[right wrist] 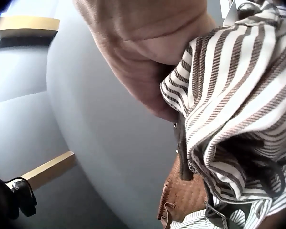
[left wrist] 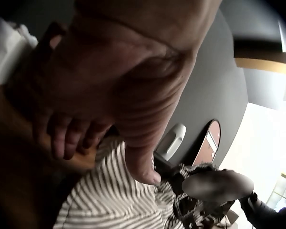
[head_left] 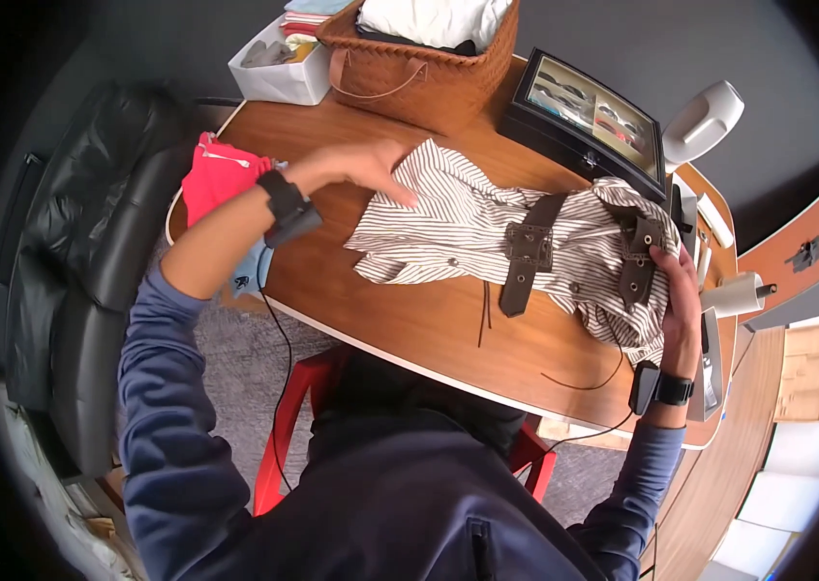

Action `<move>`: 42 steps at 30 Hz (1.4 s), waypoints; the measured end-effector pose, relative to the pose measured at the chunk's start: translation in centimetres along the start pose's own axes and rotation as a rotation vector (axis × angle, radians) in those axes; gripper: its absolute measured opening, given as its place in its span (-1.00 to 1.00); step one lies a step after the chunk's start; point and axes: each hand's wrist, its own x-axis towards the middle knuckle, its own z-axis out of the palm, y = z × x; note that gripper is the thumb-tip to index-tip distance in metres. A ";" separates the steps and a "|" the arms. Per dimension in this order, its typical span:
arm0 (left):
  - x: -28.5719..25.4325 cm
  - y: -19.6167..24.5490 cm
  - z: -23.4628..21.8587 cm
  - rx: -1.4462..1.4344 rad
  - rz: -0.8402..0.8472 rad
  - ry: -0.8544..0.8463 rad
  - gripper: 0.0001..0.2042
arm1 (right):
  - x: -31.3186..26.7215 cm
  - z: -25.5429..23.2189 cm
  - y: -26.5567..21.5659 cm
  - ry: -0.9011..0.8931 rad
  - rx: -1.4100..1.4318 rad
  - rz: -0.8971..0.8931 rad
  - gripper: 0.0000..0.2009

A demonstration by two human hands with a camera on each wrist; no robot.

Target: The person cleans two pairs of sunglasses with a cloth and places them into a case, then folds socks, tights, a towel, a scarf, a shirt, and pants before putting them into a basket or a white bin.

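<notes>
A brown-and-white striped shirt [head_left: 439,208] lies across the wooden table, with a wide dark buckled belt [head_left: 530,247] round its middle. Its right end is bunched up beside a second dark buckled strap [head_left: 638,259]. My right hand [head_left: 682,295] grips that bunched end, thumb on top near the strap; its other fingers are hidden by the striped cloth [right wrist: 238,86]. Over the flared left end is my left hand [head_left: 371,167], fingers extended and thumb spread over the stripes. In the left wrist view, the left thumb [left wrist: 142,164] overlaps the striped cloth and the palm holds nothing.
Behind the shirt stand a woven brown basket [head_left: 429,92], a white bin [head_left: 284,73] of folded cloth and a black glasses case [head_left: 584,121]. Pink clothing [head_left: 221,179] lies at the left edge. A white bottle-like object [head_left: 705,126] stands back right. Thin dark cords [head_left: 484,315] trail toward the front.
</notes>
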 end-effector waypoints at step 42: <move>-2.2 11.6 -7.6 -0.591 0.004 0.395 -0.58 | -3.1 -0.8 -4.7 0.144 -1.248 -0.481 -0.68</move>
